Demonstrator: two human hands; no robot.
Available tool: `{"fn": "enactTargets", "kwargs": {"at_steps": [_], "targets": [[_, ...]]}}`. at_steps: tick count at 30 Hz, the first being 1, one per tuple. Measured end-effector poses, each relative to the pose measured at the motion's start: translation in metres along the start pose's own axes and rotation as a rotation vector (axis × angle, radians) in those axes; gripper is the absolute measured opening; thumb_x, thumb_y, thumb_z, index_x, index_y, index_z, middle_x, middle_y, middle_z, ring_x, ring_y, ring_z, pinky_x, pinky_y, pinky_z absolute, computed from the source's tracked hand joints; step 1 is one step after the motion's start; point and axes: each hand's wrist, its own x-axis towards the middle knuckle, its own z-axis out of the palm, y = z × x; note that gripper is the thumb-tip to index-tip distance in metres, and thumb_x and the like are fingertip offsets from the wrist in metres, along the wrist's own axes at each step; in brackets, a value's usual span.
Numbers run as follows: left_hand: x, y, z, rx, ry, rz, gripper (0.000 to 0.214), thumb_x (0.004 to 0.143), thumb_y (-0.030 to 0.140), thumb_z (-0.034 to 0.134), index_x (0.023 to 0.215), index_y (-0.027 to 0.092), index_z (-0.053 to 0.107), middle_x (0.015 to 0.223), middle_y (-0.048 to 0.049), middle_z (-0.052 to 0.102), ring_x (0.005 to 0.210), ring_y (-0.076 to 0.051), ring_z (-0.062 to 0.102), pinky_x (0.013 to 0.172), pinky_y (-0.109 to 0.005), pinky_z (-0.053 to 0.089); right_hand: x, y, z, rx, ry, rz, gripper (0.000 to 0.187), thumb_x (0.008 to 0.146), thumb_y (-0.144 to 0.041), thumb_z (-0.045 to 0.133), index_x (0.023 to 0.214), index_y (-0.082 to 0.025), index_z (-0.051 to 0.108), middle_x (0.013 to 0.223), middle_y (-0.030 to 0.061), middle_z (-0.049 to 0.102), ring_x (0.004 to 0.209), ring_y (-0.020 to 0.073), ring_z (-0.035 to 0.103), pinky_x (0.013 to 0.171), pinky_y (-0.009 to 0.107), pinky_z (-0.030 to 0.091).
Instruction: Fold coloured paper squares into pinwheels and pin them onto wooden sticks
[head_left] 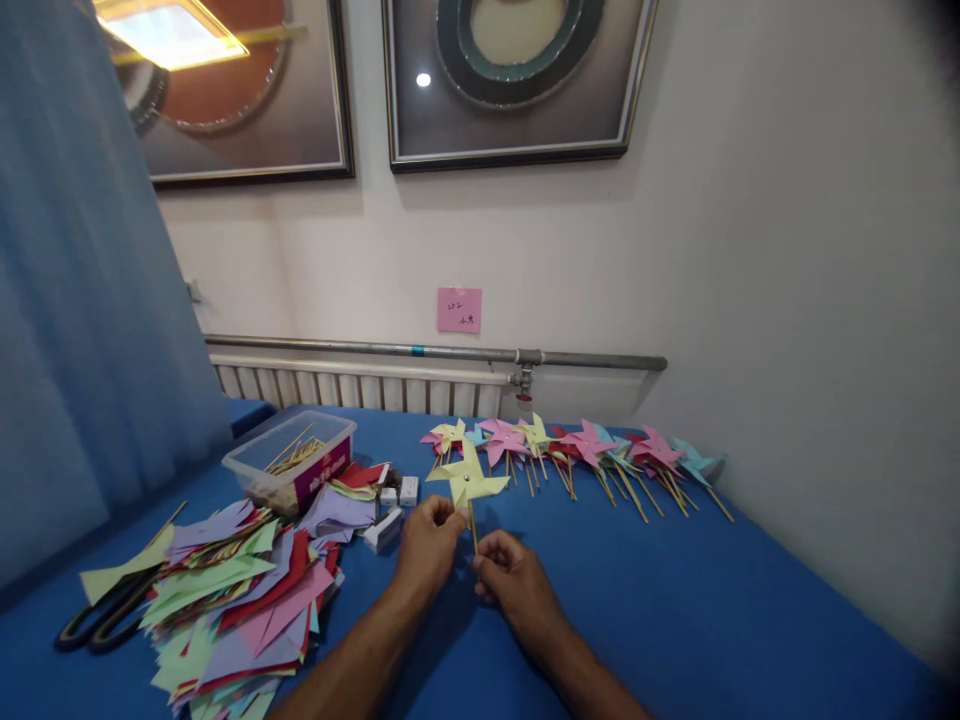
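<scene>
A pale yellow paper pinwheel (466,478) on a thin wooden stick is held upright above the blue table (675,620). My left hand (431,545) is closed around the upper stick, just below the paper blades. Lower down, my right hand (514,580) pinches the stick near its bottom end. A small round pin shows at the centre of the blades. Behind it, several finished-looking pinwheels (589,440) in pink, yellow, blue and red lie in a row along the table's back edge, sticks pointing toward me.
Stacked coloured paper pieces (225,590) lie at the left, beside black-handled scissors (112,615). A clear plastic box (289,465) holds wooden sticks. Small white boxes (384,530) stand near my left hand. A radiator (345,388) and a blue curtain (97,300) border the table.
</scene>
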Motion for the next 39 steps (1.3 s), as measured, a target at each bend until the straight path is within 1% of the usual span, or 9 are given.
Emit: {"fn": "enactTargets", "kwargs": {"at_steps": [3, 5, 10, 16, 18, 25, 33, 35, 39], "targets": [[0.001, -0.002, 0.001, -0.027, -0.021, -0.007, 0.023, 0.075, 0.036, 0.059, 0.060, 0.020, 0.051, 0.054, 0.0045, 0.047, 0.054, -0.011, 0.043, 0.055, -0.024, 0.033, -0.001, 0.001, 0.000, -0.006, -0.008, -0.002, 0.007, 0.077, -0.027, 0.061, 0.079, -0.022, 0.056, 0.058, -0.0065, 0.058, 0.050, 0.0107, 0.057, 0.051, 0.022, 0.042], [0.001, 0.000, -0.003, 0.005, 0.012, 0.009, 0.024, 0.075, 0.036, 0.058, 0.059, 0.020, 0.051, 0.053, 0.0050, 0.046, 0.053, -0.011, 0.040, 0.054, -0.024, 0.031, -0.001, 0.000, 0.001, -0.015, -0.009, 0.001, 0.007, 0.077, -0.026, 0.060, 0.078, -0.022, 0.055, 0.058, -0.0067, 0.058, 0.050, 0.0107, 0.057, 0.051, 0.022, 0.043], [0.007, 0.007, -0.017, 0.109, 0.125, 0.052, 0.021, 0.078, 0.035, 0.058, 0.065, 0.019, 0.058, 0.056, 0.0038, 0.051, 0.056, -0.012, 0.045, 0.055, -0.023, 0.032, -0.002, -0.002, 0.001, -0.037, -0.020, -0.002, 0.007, 0.077, -0.026, 0.061, 0.077, -0.022, 0.055, 0.059, -0.0066, 0.057, 0.050, 0.0112, 0.058, 0.052, 0.023, 0.043], [0.013, 0.006, -0.022, 0.046, 0.170, 0.056, 0.021, 0.077, 0.038, 0.064, 0.078, 0.018, 0.064, 0.064, 0.0013, 0.058, 0.060, -0.014, 0.052, 0.058, -0.024, 0.038, 0.000, -0.003, 0.002, 0.023, 0.018, 0.020, 0.009, 0.075, -0.027, 0.062, 0.075, -0.022, 0.055, 0.058, -0.0068, 0.056, 0.050, 0.0111, 0.057, 0.050, 0.023, 0.042], [0.009, 0.004, -0.016, 0.014, 0.161, 0.031, 0.021, 0.076, 0.038, 0.065, 0.078, 0.018, 0.063, 0.066, 0.0008, 0.059, 0.061, -0.014, 0.053, 0.058, -0.025, 0.039, 0.000, -0.003, 0.001, 0.044, 0.046, 0.015, 0.010, 0.075, -0.028, 0.062, 0.076, -0.022, 0.055, 0.059, -0.0065, 0.057, 0.051, 0.0115, 0.057, 0.051, 0.023, 0.042], [-0.012, 0.007, 0.006, 0.020, -0.012, 0.006, 0.029, 0.075, 0.043, 0.064, 0.063, 0.020, 0.052, 0.057, 0.0049, 0.048, 0.056, -0.012, 0.044, 0.055, -0.025, 0.034, 0.001, 0.003, 0.001, -0.035, 0.030, -0.042, 0.011, 0.075, -0.029, 0.061, 0.072, -0.023, 0.053, 0.056, -0.0056, 0.058, 0.052, 0.0128, 0.056, 0.052, 0.024, 0.040], [-0.003, 0.009, -0.007, 0.169, 0.164, 0.041, 0.019, 0.076, 0.035, 0.065, 0.070, 0.020, 0.056, 0.061, 0.0041, 0.054, 0.058, -0.013, 0.050, 0.060, -0.025, 0.035, 0.000, 0.001, 0.001, -0.016, 0.019, -0.003, 0.010, 0.076, -0.030, 0.061, 0.077, -0.023, 0.054, 0.058, -0.0051, 0.061, 0.052, 0.0125, 0.058, 0.053, 0.023, 0.043], [-0.001, 0.007, -0.008, 0.153, 0.152, 0.038, 0.017, 0.075, 0.035, 0.066, 0.073, 0.020, 0.058, 0.063, 0.0035, 0.056, 0.060, -0.014, 0.051, 0.060, -0.025, 0.036, 0.000, 0.000, 0.002, -0.005, 0.008, -0.005, 0.011, 0.076, -0.029, 0.062, 0.076, -0.022, 0.054, 0.059, -0.0054, 0.060, 0.052, 0.0121, 0.059, 0.052, 0.023, 0.044], [0.003, 0.005, -0.010, 0.127, 0.091, 0.030, 0.021, 0.077, 0.035, 0.062, 0.064, 0.020, 0.055, 0.056, 0.0050, 0.049, 0.055, -0.012, 0.045, 0.057, -0.025, 0.033, -0.001, -0.002, 0.003, -0.031, 0.002, -0.005, 0.009, 0.077, -0.027, 0.061, 0.074, -0.022, 0.054, 0.056, -0.0061, 0.057, 0.050, 0.0118, 0.057, 0.052, 0.023, 0.043]]}}
